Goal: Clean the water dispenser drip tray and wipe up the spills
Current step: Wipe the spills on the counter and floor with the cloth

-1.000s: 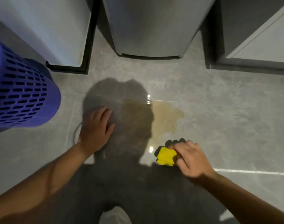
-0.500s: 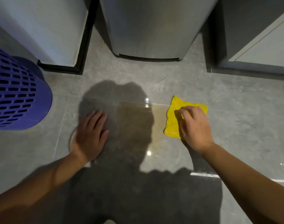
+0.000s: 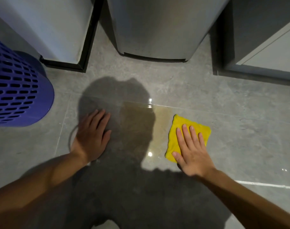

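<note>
On the floor (image 3: 223, 116) this looks barely started imo; the brownish spill (image 3: 159, 129) lies mostly unwiped, drip tray not in shot; yellow cloth (image 3: 173, 142) sits on the spill's right edge; right hand (image 3: 193, 152) presses it flat, fingers straight and spread; left hand (image 3: 91, 139) braces flat on the floor, holding nothing.

Right hand (image 3: 193, 151) pressing flat on a yellow cloth (image 3: 177, 134) at the edge of a brownish spill (image 3: 141, 119); left hand (image 3: 91, 138) flat on grey floor tiles (image 3: 240, 129), purple basket (image 3: 17, 90) beside.
</note>
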